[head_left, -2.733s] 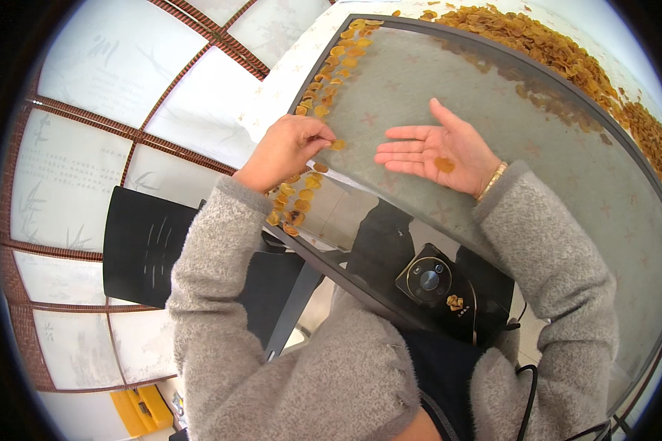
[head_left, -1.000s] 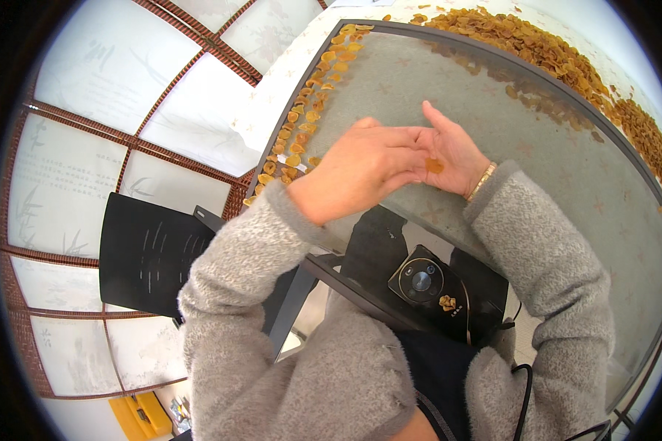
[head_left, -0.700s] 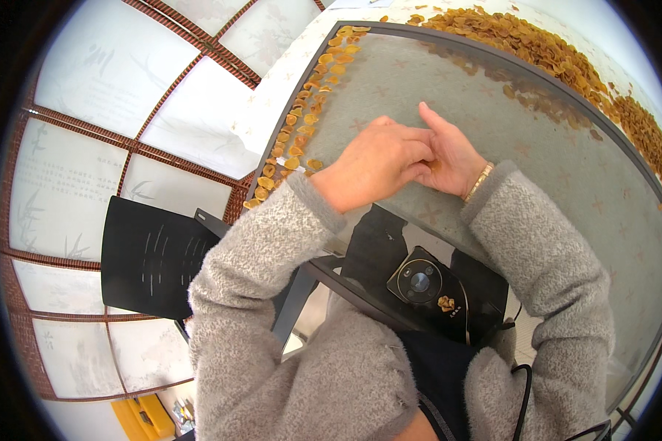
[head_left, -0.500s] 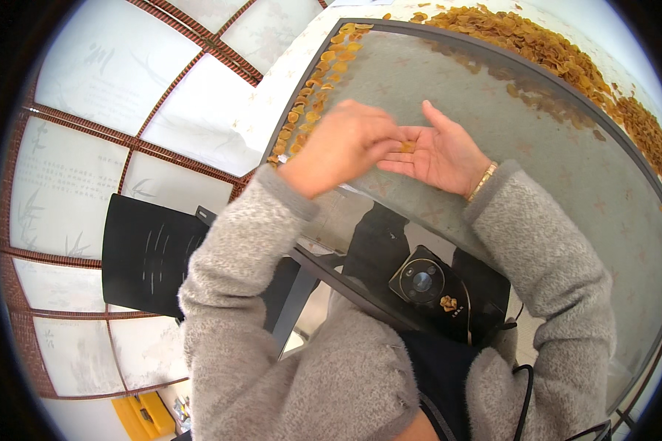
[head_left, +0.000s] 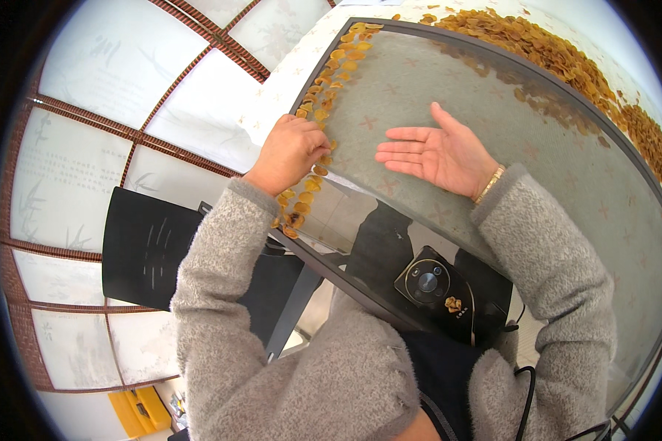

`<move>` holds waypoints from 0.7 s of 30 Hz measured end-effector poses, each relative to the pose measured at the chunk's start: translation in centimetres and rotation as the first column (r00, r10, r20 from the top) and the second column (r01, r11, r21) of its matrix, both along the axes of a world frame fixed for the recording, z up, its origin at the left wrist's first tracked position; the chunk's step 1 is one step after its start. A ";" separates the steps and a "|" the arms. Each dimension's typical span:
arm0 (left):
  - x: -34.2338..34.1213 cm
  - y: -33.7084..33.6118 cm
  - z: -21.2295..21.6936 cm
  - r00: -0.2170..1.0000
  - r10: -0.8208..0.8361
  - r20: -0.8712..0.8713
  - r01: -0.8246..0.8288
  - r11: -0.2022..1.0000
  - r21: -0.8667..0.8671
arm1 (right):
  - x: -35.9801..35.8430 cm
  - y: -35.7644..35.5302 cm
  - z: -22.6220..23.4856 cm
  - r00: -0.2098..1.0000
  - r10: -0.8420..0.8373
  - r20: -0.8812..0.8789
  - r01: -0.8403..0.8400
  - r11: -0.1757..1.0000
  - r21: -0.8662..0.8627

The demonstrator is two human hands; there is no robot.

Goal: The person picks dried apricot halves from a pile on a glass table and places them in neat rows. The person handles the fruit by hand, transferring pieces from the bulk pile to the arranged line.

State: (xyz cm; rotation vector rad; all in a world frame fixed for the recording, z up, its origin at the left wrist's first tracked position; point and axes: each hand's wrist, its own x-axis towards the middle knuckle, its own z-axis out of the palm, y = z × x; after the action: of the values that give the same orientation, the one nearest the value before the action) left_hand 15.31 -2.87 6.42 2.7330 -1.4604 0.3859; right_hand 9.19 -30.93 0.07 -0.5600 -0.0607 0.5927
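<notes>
The grip of the left hand (head_left: 287, 149) is hanging low at the left side, its thumb and forefinger bending with their tips close together; whether they are pinching anything I cannot tell, since the fingers are hiding the gap. A small amber slice (head_left: 334, 145) is showing right beside those tips, apparently lying on the surface (head_left: 537, 184). The right hand (head_left: 441, 156) is facing palm up, fingers pointing straight and thumb standing apart, and is holding nothing.

Each slice is looking thin, dry and very light, probably leathery more than soft, and its edge may be turning brittle under a hard squeeze. Glossy as the surface is looking, a slice is likely to be sliding when nudged, so a gentle fingertip pinch on its rim is seeming safer than pressing across its face; those curling up slightly are offering an easier edge.

Further out, a ragged strip of slices (head_left: 356, 55) is following the left side of the dark frame (head_left: 412, 27). A large heap (head_left: 537, 55) is lying beyond the far edge, and a black phone (head_left: 424, 281) is resting nearer the person.
</notes>
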 end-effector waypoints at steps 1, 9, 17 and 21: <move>0.0 0.0 0.0 1.000 -0.008 -0.003 0.008 1.000 0.000 | 0.0 0.0 -0.1 1.000 -0.001 0.004 0.001 1.000 -0.004; 0.3 0.1 -0.1 0.994 0.049 -0.100 -0.056 0.996 -0.069 | 0.2 0.1 -0.4 1.000 0.003 0.012 -0.003 1.000 0.006; 1.4 -0.2 -1.0 0.981 -0.071 -0.182 0.052 0.993 -0.111 | 0.2 0.0 -0.5 1.000 -0.001 0.021 0.001 1.000 -0.002; 1.3 -0.3 -0.6 0.991 -0.038 -0.132 0.033 0.998 -0.044 | 0.2 0.0 -0.7 0.999 0.003 0.036 -0.003 1.000 0.004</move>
State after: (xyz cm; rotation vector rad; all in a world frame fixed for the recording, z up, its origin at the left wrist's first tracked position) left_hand 16.57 -3.21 5.87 2.6396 -1.4482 0.2260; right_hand 9.42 -30.91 -0.61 -0.5671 -0.0968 0.5855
